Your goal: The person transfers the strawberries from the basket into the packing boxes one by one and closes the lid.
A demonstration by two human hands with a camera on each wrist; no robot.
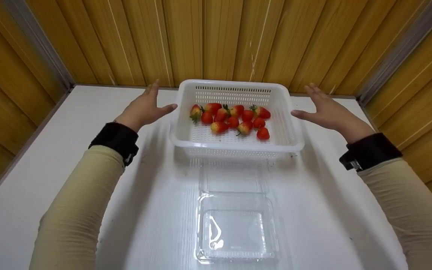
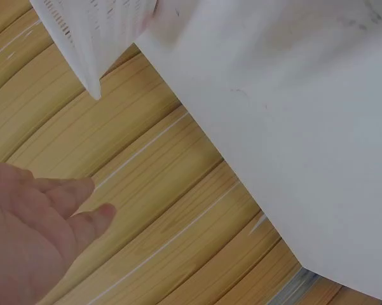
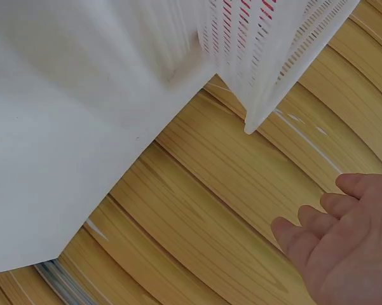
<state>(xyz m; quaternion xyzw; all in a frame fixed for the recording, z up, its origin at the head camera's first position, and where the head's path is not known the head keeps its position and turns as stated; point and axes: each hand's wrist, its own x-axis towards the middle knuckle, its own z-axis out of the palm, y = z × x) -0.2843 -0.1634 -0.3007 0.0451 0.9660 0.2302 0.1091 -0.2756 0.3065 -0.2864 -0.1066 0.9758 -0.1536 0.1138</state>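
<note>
Right now, the white basket point(image 1: 234, 144) is standing between the two thumbs, toward the far edge of the table point(image 1: 156, 228), and strawberries point(image 1: 220, 114) are lying in a loose cluster on its floor, some showing yellowish patches and a few wearing green leaves. The left hand point(image 1: 144, 108) is hovering on one side and the right hand point(image 1: 330, 112) on the other, both with fingers extended and thumbs standing well apart from them. Each thumb tip is pointing at the basket's nearer side rim; whether either is touching it, I cannot tell. In the wrist views, the other fingers are bending slightly, well apart from the basket's corner. Nearer the wearer than all the fingers, a clear box point(image 1: 238, 228) is lying open, its lid point(image 1: 234, 178) extending toward the basket. Behind the hands, black bands point(image 1: 116, 140) are circling the wrists above beige sleeves point(image 1: 77, 206). Beyond the fingertips, a wood-patterned wall point(image 1: 219, 37) is rising.
</note>
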